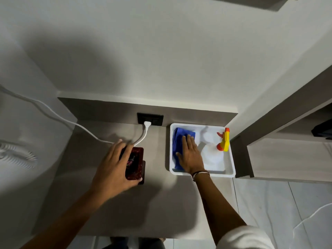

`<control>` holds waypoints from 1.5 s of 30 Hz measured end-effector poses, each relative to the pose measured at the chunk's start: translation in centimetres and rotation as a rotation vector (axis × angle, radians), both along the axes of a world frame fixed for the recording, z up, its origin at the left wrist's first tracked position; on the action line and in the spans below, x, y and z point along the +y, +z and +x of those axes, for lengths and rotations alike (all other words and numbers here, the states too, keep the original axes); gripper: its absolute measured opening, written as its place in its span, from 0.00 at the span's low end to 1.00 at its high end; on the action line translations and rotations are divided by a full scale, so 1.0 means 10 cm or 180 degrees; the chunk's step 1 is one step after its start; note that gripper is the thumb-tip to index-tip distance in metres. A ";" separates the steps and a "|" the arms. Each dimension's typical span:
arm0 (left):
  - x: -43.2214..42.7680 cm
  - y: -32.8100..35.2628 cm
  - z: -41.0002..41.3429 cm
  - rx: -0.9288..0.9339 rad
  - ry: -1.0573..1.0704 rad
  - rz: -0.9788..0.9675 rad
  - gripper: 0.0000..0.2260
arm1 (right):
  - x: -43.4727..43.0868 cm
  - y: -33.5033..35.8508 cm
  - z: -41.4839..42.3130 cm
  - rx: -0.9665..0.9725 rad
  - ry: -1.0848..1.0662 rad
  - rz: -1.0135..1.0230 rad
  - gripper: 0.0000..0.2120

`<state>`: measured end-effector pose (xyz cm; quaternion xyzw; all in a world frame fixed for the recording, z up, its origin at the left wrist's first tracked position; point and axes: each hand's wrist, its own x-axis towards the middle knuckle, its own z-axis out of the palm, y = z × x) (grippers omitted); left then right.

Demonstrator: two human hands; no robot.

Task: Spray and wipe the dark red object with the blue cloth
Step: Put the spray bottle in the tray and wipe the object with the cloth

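Observation:
A dark red tray-like object (138, 159) lies on the grey table, with small dark items inside it. My left hand (115, 168) wraps around its left side and near end, thumb under the front corner. A blue cloth (177, 141) lies crumpled in the left part of a white tray (230, 166). My right hand (190, 155) rests flat on the cloth with fingers spread. A clear spray bottle (212, 155) with a yellow and orange trigger head (224, 140) lies in the tray to the right of my right hand.
A black wall socket (156, 119) sits at the table's back edge with a white plug (147, 125) and its cable running left. A coiled white cord (16, 155) lies at the far left. A grey shelf unit (278, 155) stands to the right of the tray.

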<state>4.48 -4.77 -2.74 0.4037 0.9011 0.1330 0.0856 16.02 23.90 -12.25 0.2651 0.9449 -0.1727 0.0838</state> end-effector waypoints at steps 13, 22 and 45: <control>-0.02 -0.22 -0.03 0.0370 -0.0131 0.0247 0.47 | 0.13 -0.49 -0.22 -0.0221 0.0120 0.0123 0.43; -0.02 -0.21 -0.04 0.0403 -0.0223 0.0248 0.51 | 0.24 -0.60 -0.20 -0.0193 0.0280 0.0100 0.45; -0.62 -0.11 -0.29 -0.1070 0.0122 0.1560 0.43 | -0.50 0.47 0.48 0.2603 -0.2414 -0.1549 0.25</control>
